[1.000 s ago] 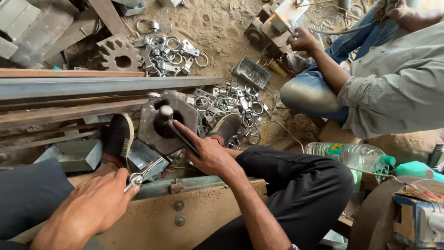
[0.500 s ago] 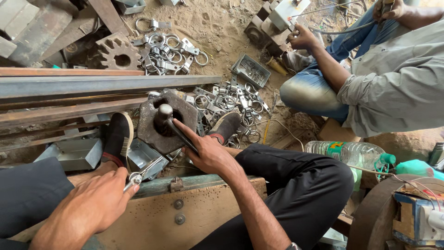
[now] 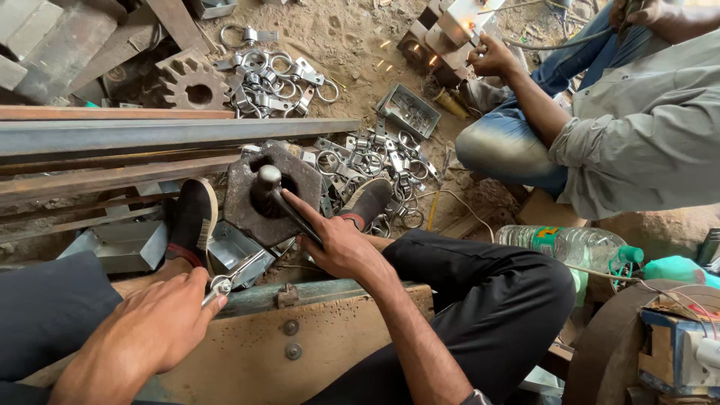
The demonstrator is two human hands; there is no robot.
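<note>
Sandy floor, hands on dark hammer (image 3: 279, 196), pitted iron block (image 3: 271, 193).

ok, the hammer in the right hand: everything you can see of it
The hammer has a dark, worn, rounded metal head and a slim dark handle. The head rests on a thick, rusty block with a hole, handle slanting down-right into the right hand, which grips it with the forefinger stretched along it. Nothing else touches it.

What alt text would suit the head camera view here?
A seated person's right hand grips a hammer resting on a heavy iron block, while the left hand holds a small metal clamp; another person crouches nearby.
</note>
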